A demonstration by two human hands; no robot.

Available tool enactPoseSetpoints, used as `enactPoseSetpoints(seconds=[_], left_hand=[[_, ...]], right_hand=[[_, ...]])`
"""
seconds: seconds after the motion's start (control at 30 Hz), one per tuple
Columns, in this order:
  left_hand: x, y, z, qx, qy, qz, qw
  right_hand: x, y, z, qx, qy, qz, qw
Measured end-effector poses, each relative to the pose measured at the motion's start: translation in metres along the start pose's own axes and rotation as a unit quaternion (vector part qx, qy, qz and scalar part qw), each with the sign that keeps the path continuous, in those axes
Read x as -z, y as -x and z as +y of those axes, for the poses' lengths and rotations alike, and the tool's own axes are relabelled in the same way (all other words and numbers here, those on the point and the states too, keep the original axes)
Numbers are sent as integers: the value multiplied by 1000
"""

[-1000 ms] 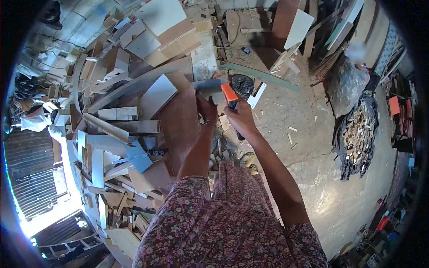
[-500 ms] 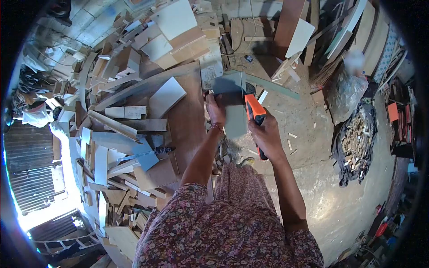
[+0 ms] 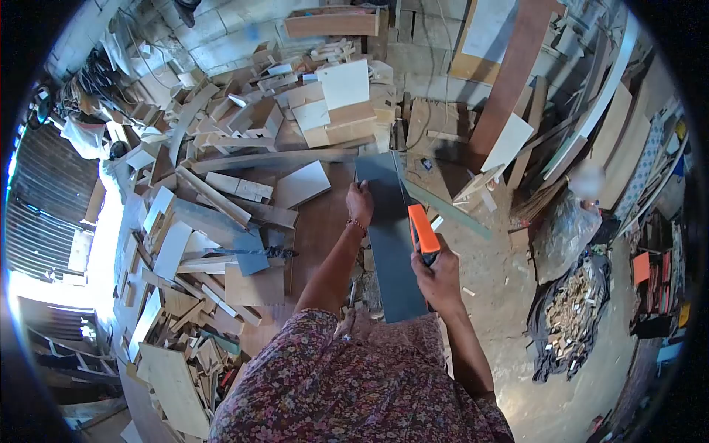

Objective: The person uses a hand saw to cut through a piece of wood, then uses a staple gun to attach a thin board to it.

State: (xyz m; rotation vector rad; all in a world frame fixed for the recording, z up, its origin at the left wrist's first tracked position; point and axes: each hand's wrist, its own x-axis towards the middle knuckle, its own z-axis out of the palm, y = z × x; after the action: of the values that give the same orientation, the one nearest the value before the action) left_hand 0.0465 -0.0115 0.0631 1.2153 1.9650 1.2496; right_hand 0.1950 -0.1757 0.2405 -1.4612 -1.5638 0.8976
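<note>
The dark grey board (image 3: 391, 251) lies in front of the person, its long axis running away from the body; the far end leans slightly left and the near end comes close to the floral clothing (image 3: 354, 376). At the board's left edge, toward its far end, the left hand (image 3: 360, 204) has its fingers clamped on that edge. The right hand (image 3: 438, 275), by the board's right edge, has its fingers wrapped around the handle of an orange-and-black saw (image 3: 423, 230). The saw's blade points away from the person, nearly in line with the board; whether its teeth touch the wood I cannot tell. Left of the board, a brown wooden surface (image 3: 325, 255) carries a pale panel (image 3: 302, 184) and many offcuts (image 3: 240, 186). Right of it spreads a concrete floor (image 3: 502, 314), with wood scraps (image 3: 572, 317) heaped on dark cloth (image 3: 537, 353). Beyond the board stands a block wall (image 3: 247, 40).
</note>
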Motion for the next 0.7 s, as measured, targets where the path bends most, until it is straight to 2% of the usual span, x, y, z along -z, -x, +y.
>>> enactPoseSetpoints(seconds=[0.13, 0.2, 0.33, 0.43, 0.5, 0.57, 0.63, 0.7], left_hand=[[-15, -16, 3, 22, -38, -17, 999], [-24, -30, 4, 63, -51, -55, 995], [-39, -51, 1, 39, -89, -48, 994], [-47, -59, -7, 56, -105, -66, 991], [-49, -77, -15, -22, -147, -84, 985], [-56, -93, -26, -21, -148, -79, 986], [-64, -100, -39, -14, -147, -72, 986], [-64, -108, -46, -55, -148, -71, 985]], right_hand=[[4, -7, 23, 41, -2, 20, 999], [11, -16, 30, 67, -5, 26, 997], [15, -30, 35, 36, -34, 23, 998], [10, -38, 44, 11, -37, 21, 999], [0, -44, 45, 9, -23, 28, 999], [-3, -50, 45, -32, -26, 15, 999], [-6, -55, 50, -11, -17, 28, 999], [-9, -60, 50, -7, -34, 25, 999]])
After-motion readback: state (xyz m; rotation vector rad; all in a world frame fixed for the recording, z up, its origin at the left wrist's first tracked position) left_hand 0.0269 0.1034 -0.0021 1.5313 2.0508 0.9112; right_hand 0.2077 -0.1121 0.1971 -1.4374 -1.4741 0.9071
